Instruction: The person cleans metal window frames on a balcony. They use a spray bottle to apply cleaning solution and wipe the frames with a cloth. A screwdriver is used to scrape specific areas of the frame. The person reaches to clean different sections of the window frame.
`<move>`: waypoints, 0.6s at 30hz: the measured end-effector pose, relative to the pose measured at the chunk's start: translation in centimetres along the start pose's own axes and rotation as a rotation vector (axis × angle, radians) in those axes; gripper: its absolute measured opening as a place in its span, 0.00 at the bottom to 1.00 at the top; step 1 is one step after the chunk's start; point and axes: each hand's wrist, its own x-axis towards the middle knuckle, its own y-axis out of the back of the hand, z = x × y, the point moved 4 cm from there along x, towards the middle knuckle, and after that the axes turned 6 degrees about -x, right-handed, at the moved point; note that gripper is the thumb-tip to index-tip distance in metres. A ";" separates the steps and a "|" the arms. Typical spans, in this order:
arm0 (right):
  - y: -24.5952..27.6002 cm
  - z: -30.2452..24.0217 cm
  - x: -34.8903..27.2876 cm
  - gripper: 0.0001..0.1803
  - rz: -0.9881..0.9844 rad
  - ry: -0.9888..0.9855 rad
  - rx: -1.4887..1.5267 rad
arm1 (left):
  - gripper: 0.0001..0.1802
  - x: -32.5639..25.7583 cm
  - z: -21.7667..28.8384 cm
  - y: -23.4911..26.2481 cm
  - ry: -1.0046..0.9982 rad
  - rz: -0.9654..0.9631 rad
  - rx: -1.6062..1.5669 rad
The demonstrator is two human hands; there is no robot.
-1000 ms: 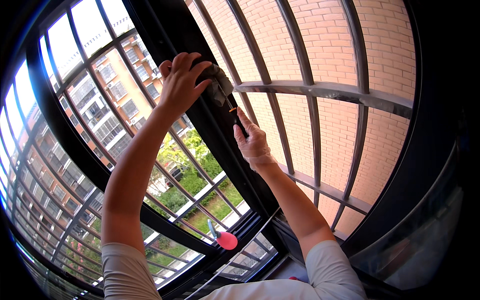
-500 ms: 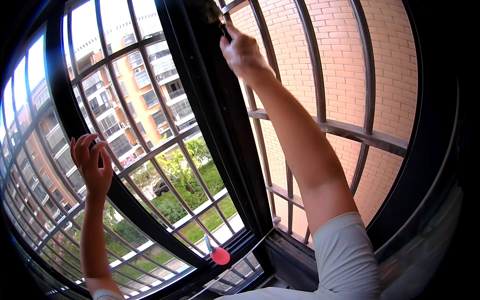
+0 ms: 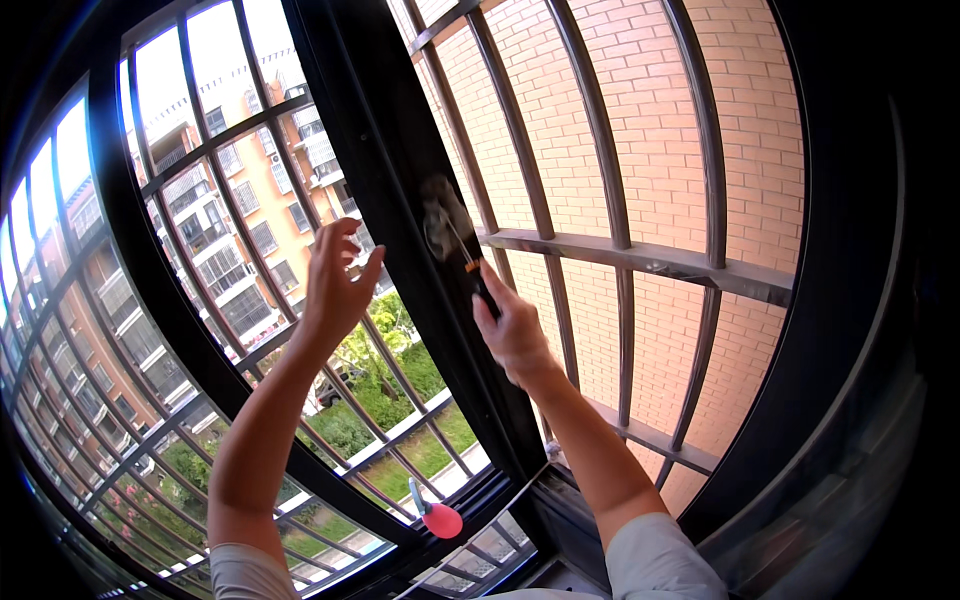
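My right hand point(image 3: 512, 332) grips a screwdriver point(image 3: 472, 262) with a dark handle and an orange band. Its thin shaft points up-left at a grey metal fitting point(image 3: 440, 216) on the black window frame post point(image 3: 400, 200). My left hand point(image 3: 335, 282) is raised just left of the post with its fingers spread. It holds nothing and hovers in front of the window glass and the bars.
Metal security bars point(image 3: 610, 170) run across the opening in front of a red brick wall point(image 3: 760, 130). A red-handled tool point(image 3: 437, 516) lies on the lower sill. Beyond the left glass are apartment blocks and green bushes point(image 3: 380, 400).
My right hand has come down from high on the post to the fitting at mid height. My left hand has moved right, toward the post, with fingers now spread.
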 end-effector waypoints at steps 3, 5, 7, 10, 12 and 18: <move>1.1 1.0 -4.6 0.28 -0.043 -0.052 0.008 | 0.36 2.3 0.6 -2.4 -0.084 0.067 0.193; 1.4 1.5 -5.0 0.28 0.083 0.062 0.053 | 0.37 3.0 1.2 -4.0 -0.157 0.153 0.223; 0.9 0.1 -0.1 0.27 0.047 0.074 0.011 | 0.40 3.8 0.6 -4.6 -0.183 0.202 0.229; -0.2 -3.6 11.0 0.25 -0.001 0.098 -0.027 | 0.43 5.1 -0.1 -4.8 -0.161 0.304 0.214; 0.4 -8.1 16.6 0.25 -0.156 -0.122 -0.081 | 0.44 6.2 -0.6 -5.2 -0.160 0.393 0.199; -0.9 -7.0 16.9 0.25 0.048 0.131 -0.221 | 0.44 7.1 -0.4 -7.4 -0.199 0.564 0.144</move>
